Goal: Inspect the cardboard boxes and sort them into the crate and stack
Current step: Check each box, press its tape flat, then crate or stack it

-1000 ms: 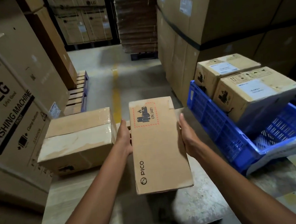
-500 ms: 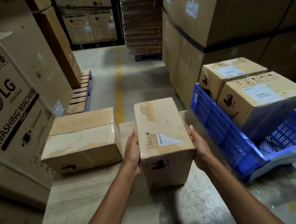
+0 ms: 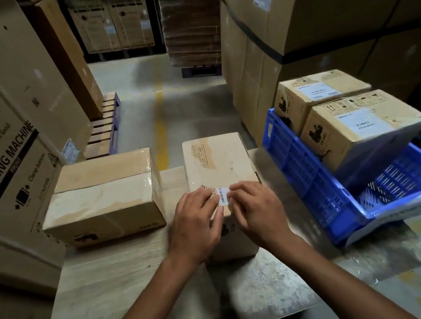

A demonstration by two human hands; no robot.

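A small cardboard box [image 3: 217, 163] stands on the table [image 3: 113, 286] in front of me, with a torn label and a barcode sticker on its top. My left hand [image 3: 198, 223] and my right hand [image 3: 256, 211] rest flat on the near end of its top, fingers straight, either side of the sticker. A taped cardboard box [image 3: 104, 196] lies to the left on the table. A blue plastic crate [image 3: 304, 175] sits tilted at the right and holds two labelled boxes, one nearer [image 3: 362, 127] and one behind it [image 3: 319, 93].
A large washing machine carton [image 3: 3, 155] stands close on the left. Tall strapped cartons [image 3: 319, 18] rise behind the crate. A wooden pallet [image 3: 105, 129] lies on the floor beyond the table, beside a yellow floor line [image 3: 160, 128]. More stacked cartons close the aisle at the back.
The box was turned over from its long printed face and set down on the table. Both hands left its sides and now lie on its top.
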